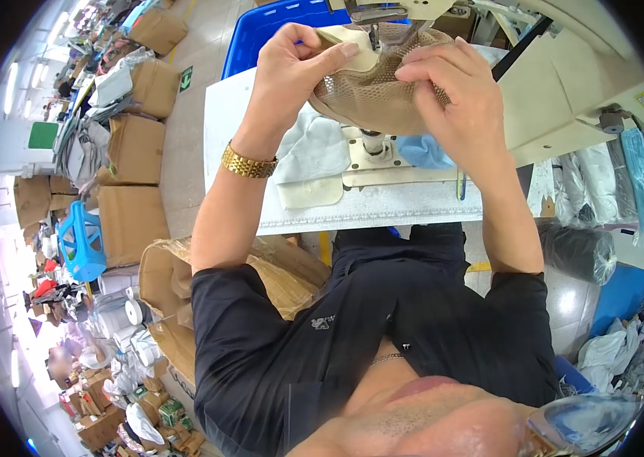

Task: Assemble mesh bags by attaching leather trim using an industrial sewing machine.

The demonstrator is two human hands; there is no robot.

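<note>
A domed, cap-like piece of tan mesh fabric [371,97] lies under the needle and presser foot of a cream sewing machine [558,84]. My left hand [291,72] pinches its left edge, together with a cream fabric strip [362,55], between thumb and fingers. The strip reaches the needle area. On the mesh's right side rests my right hand [463,99], its fingers bent and gripping the fabric near the needle. The stitching point is partly covered by cloth and machine parts.
The white worktable [413,206] carries a pale cloth [314,145], a blue cloth [422,151] and a small slim tool [460,184]. A blue crate [242,47] stands behind its left side. Cardboard boxes [133,221] line the left; a large open carton [284,282] stands near my left elbow. Wrapped goods [581,247] lie right.
</note>
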